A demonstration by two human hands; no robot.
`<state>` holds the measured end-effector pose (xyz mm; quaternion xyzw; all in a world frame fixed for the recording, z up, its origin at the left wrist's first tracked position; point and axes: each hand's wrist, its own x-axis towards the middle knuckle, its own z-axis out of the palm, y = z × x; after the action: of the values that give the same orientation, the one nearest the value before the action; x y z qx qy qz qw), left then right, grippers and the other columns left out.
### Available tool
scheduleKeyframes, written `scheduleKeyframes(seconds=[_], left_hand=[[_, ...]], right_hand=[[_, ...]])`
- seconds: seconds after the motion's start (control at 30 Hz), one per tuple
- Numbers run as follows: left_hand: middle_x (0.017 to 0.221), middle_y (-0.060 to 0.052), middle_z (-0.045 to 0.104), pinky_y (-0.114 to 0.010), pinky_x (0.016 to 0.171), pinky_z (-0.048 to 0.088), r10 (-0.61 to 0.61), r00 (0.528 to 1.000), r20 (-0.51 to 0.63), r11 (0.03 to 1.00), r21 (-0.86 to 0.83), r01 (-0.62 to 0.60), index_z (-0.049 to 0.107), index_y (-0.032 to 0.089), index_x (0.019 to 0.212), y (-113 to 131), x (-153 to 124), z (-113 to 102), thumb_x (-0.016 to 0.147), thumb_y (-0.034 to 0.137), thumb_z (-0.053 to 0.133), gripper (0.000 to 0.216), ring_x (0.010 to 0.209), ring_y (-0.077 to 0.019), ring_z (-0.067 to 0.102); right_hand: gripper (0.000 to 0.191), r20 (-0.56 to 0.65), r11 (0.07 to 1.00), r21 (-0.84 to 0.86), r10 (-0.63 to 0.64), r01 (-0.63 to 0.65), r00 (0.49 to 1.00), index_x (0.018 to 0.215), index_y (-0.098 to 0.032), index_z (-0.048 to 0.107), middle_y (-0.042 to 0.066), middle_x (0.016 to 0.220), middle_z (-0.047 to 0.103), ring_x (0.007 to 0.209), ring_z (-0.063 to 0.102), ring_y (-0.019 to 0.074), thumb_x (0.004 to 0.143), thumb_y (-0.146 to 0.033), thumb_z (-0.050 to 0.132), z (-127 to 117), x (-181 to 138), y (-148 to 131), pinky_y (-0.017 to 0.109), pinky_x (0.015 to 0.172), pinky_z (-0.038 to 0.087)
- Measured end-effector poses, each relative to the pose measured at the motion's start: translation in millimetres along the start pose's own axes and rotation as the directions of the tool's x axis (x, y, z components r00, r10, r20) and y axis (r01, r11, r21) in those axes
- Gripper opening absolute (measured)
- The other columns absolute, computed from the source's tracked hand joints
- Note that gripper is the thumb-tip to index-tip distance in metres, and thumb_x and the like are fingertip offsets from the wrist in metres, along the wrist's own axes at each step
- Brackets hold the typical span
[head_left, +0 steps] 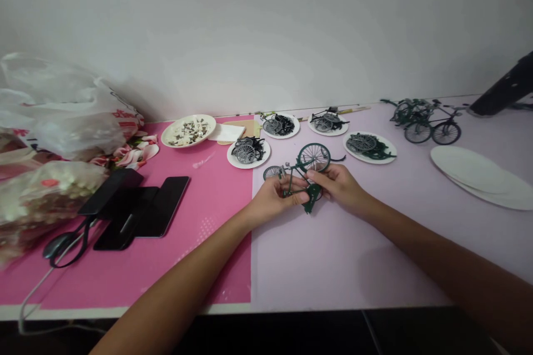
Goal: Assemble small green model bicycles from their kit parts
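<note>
A small dark green model bicycle (307, 169) is held just above the lilac mat (333, 255), its spoked wheel up and toward the wall. My left hand (272, 199) is closed on its frame from the left. From the right, my right hand (339, 186) pinches the frame near the green chain guard. Both arms reach in from the near edge of the table.
Several white plates with wheels and bicycle parts (249, 151) (370, 146) (280, 125) lie behind my hands. Finished model bicycles (428, 122) stand at the back right beside stacked empty plates (478, 175). On the pink mat (208, 205) sit a bowl of small parts (189, 130), black phones (137, 208), scissors (69, 241) and plastic bags (54, 116).
</note>
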<state>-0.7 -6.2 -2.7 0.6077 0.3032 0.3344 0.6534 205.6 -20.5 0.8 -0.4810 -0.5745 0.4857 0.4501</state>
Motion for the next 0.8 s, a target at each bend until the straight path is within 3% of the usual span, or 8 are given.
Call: scheduleKeyframes(seconds=[0.23, 0.47, 0.63, 0.8], left_hand=[[0.091, -0.007, 0.075, -0.033, 0.08, 0.059, -0.001, 1.0, -0.003, 0.999, -0.048, 0.001, 0.066, 0.015, 0.103, -0.6, -0.2, 2.4, 0.06, 0.038, 0.101, 0.06, 0.084, -0.0191, 0.073], [0.088, -0.005, 0.073, -0.027, 0.071, 0.054, 0.047, 0.958, -0.283, 0.999, -0.013, -0.053, 0.065, 0.015, 0.103, -8.0, 6.0, 0.0, 0.064, 0.036, 0.098, 0.055, 0.077, -0.015, 0.069], [0.088, -0.003, 0.072, -0.027, 0.072, 0.055, 0.134, 0.917, -0.376, 0.991, 0.069, -0.116, 0.061, 0.017, 0.103, -9.0, 6.1, -0.9, 0.07, 0.031, 0.093, 0.048, 0.079, -0.0158, 0.07], [0.09, -0.003, 0.071, -0.027, 0.071, 0.056, 0.153, 0.931, -0.332, 0.988, 0.084, -0.132, 0.058, 0.018, 0.099, -7.8, 4.1, 1.5, 0.074, 0.031, 0.089, 0.042, 0.079, -0.016, 0.07]], right_hand=[[0.053, -0.057, 1.0, -0.008, -0.012, 0.011, 0.998, 0.079, -0.018, 0.066, -0.005, 0.052, 0.048, 0.045, 0.037, 0.0091, 0.077, -0.07, 0.077, 3.0, 1.9, 0.0, 0.026, 0.042, 0.024], [0.05, -0.213, 0.998, 0.027, -0.041, 0.048, 0.976, 0.096, -0.023, 0.061, -0.009, 0.055, 0.046, 0.046, 0.031, 0.0082, 0.079, -0.064, 0.081, -1.1, 3.7, 6.0, 0.024, 0.045, 0.021], [0.052, -0.144, 0.999, -0.034, -0.017, 0.012, 0.989, 0.099, -0.02, 0.066, -0.007, 0.057, 0.05, 0.049, 0.036, 0.0094, 0.08, -0.067, 0.078, 1.6, 4.1, 7.3, 0.025, 0.047, 0.026], [0.053, -0.057, 0.996, -0.089, 0.001, -0.006, 0.998, 0.108, -0.018, 0.068, -0.003, 0.065, 0.06, 0.056, 0.049, 0.0128, 0.08, -0.063, 0.078, 5.2, 3.3, 11.7, 0.026, 0.053, 0.035]])
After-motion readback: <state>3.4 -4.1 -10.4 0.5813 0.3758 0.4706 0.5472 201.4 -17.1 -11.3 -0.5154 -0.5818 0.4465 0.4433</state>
